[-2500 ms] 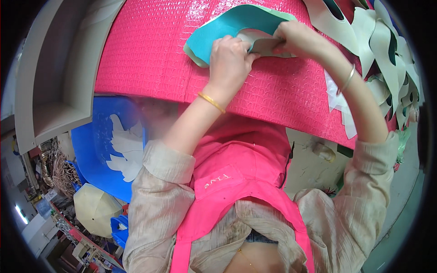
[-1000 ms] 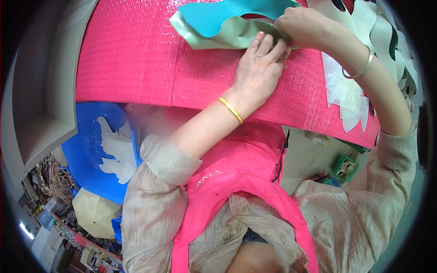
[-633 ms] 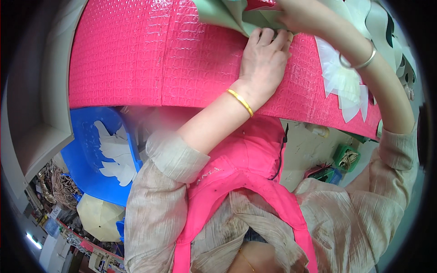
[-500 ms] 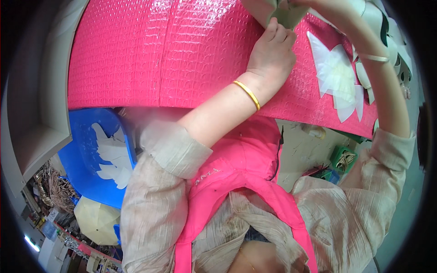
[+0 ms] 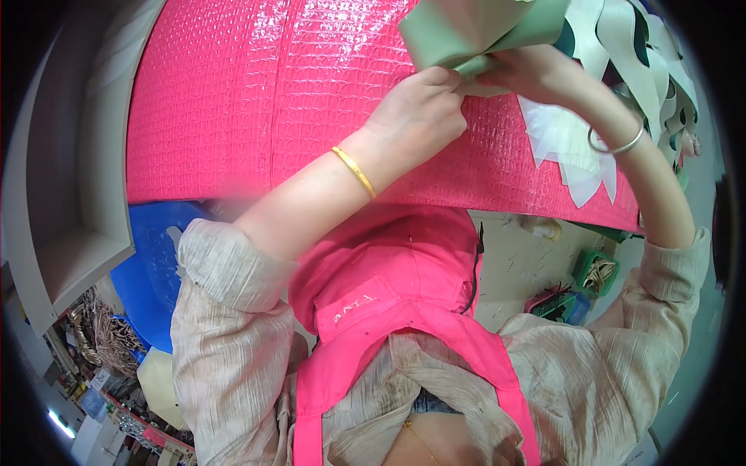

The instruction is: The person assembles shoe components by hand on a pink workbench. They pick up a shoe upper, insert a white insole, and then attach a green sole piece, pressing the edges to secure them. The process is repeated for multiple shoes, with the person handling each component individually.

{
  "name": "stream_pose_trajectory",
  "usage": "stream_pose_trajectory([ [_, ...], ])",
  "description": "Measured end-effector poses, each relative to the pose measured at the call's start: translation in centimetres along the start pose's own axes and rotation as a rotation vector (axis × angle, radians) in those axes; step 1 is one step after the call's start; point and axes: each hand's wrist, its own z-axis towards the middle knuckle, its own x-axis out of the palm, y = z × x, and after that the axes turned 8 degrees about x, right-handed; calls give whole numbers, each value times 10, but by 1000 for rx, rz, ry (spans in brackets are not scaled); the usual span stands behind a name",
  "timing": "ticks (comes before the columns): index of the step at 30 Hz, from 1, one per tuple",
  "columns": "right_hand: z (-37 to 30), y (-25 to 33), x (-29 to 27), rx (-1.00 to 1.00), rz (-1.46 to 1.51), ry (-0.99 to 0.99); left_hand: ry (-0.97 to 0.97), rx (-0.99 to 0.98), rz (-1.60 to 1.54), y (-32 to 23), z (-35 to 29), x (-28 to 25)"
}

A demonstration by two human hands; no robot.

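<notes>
A sage-green sheet of wrapping paper [image 5: 443, 39], gathered into a fan-like bundle, stands at the top of the head view and runs out of the picture. Its narrow gathered end points toward me. My left hand [image 5: 423, 109], a gold bangle on its wrist, pinches that end from the left. From the right, my right hand [image 5: 536, 74] closes around the same end; part of its fingers is hidden by the paper. Both hands are just above the glossy pink table cover [image 5: 210, 116]. Beside the right forearm lie translucent white pointed sheets [image 5: 579, 155].
Curling pale green and white strips [image 5: 625, 46] crowd the table's right side. A grey shelf unit [image 5: 81, 256] rises at the left, with a blue chair [image 5: 151, 272] next to it. Below the table's edge at right sits a green basket [image 5: 597, 272] of small items.
Both hands and the green wrapping paper have come nearer to me. The left hand moved left and down; the gathered end now shows between the hands. White pieces on the blue chair are now mostly hidden.
</notes>
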Motion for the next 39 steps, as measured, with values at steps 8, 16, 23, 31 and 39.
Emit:
stream_pose_trajectory([
  [8, 23, 10, 24, 113, -196, 34, 46, -129, -101, -11, -6, -1],
  [16, 31, 29, 13, 12, -317, 31, -39, -391, -259, -18, -15, 8],
  [23, 29, 3, 23, -46, -251, -87, -57, -462, -267, -32, -2, 17],
  [31, -6, -19, -25, -28, -198, -8, 108, 121, 176, -7, 24, 4],
  [39, 4, -22, -48, 289, -61, 276, 196, 183, 144, -5, 41, -3],
])
